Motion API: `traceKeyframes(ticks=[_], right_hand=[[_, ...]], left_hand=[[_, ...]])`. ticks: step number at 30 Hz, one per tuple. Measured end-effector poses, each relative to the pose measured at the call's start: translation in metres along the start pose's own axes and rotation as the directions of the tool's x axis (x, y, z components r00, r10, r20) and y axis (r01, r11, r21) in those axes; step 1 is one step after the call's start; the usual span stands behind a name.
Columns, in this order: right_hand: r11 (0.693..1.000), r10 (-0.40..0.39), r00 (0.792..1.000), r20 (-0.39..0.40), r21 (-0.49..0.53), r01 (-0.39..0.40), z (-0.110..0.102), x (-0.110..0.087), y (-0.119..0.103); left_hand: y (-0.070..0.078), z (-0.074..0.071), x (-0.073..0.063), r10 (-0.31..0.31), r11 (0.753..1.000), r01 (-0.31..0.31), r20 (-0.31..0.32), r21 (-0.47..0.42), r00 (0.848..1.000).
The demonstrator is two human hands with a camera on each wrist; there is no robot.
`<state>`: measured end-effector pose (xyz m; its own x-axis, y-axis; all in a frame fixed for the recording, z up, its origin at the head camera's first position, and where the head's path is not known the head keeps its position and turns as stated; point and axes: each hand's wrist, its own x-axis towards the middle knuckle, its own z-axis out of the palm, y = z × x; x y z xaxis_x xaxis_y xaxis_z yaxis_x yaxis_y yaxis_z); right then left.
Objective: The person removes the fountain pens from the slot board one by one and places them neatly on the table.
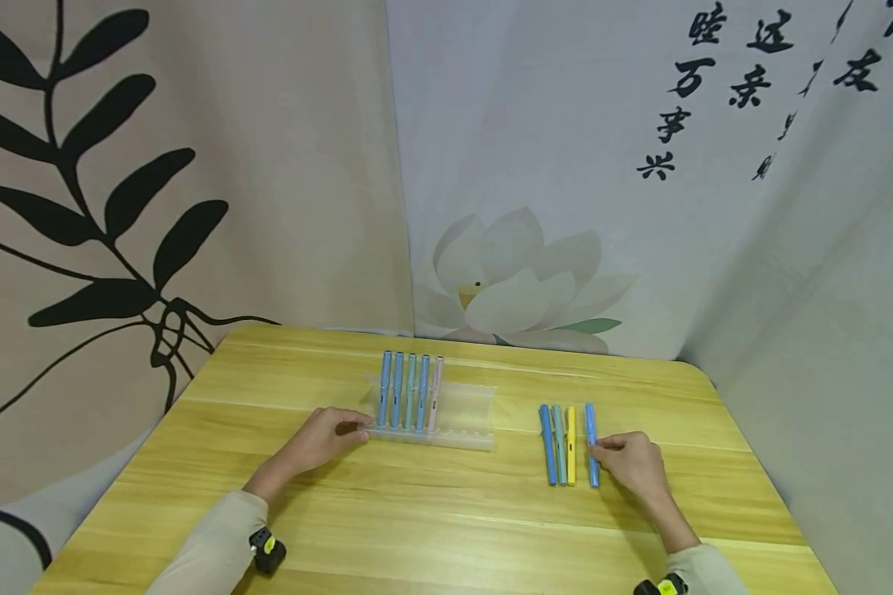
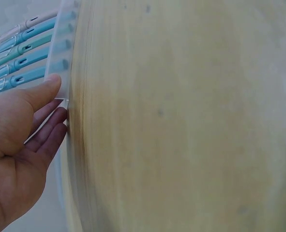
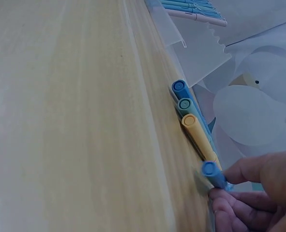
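Observation:
A clear plastic pen rack (image 1: pixel 467 406) stands on the table, with several capped pens side by side in its left part: blue ones, a green pen (image 1: pixel 410 392) and a pale pink pen (image 1: pixel 435 395). My left hand (image 1: pixel 326 438) holds the rack's left front corner, thumb on its edge; the left wrist view shows the other fingers (image 2: pixel 51 130) below it. To the right, my right hand (image 1: pixel 635 467) pinches a blue pen (image 1: pixel 591 426) between thumb and fingers. Left of that pen lie another blue pen (image 1: pixel 547 446), a green pen (image 1: pixel 559 446) and a yellow pen (image 1: pixel 570 446).
The yellowish wooden table (image 1: pixel 432 521) runs back to a hanging cloth (image 1: pixel 536 149) printed with a lotus and writing. A beige cloth (image 1: pixel 305 165) with dark leaves hangs at the left. The rack's right part has bare notches.

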<state>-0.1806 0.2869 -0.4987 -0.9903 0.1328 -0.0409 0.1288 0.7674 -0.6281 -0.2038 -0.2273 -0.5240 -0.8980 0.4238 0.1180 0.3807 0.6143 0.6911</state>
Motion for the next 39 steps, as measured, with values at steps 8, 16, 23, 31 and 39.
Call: traceKeyframes(ticks=[8, 16, 23, 31, 39], right_hand=[[1.000, -0.002, 1.000, -0.004, -0.018, 0.001, 0.001, 0.001, -0.002], [1.000, -0.027, 1.000, 0.003, -0.008, 0.027, 0.000, -0.001, -0.002], [0.996, -0.081, 0.996, -0.027, 0.035, 0.082, -0.004, -0.003, -0.015], [0.981, -0.182, 0.983, -0.039, 0.062, 0.184, 0.000, 0.001, -0.037], [0.958, -0.247, 0.968, -0.029, 0.143, 0.249, 0.013, 0.004, -0.057]], left_hand=[[0.003, -0.001, -0.001, -0.001, 1.000, 0.001, -0.005, 0.002, 1.000], [0.002, 0.000, -0.001, -0.006, 1.000, 0.006, -0.005, 0.006, 1.000], [0.002, -0.001, 0.000, -0.004, 1.000, 0.004, -0.005, 0.015, 1.000], [0.001, -0.001, 0.000, -0.015, 1.000, 0.015, -0.005, -0.006, 1.000], [0.002, 0.000, -0.001, -0.017, 1.000, 0.017, -0.008, -0.003, 1.000]])
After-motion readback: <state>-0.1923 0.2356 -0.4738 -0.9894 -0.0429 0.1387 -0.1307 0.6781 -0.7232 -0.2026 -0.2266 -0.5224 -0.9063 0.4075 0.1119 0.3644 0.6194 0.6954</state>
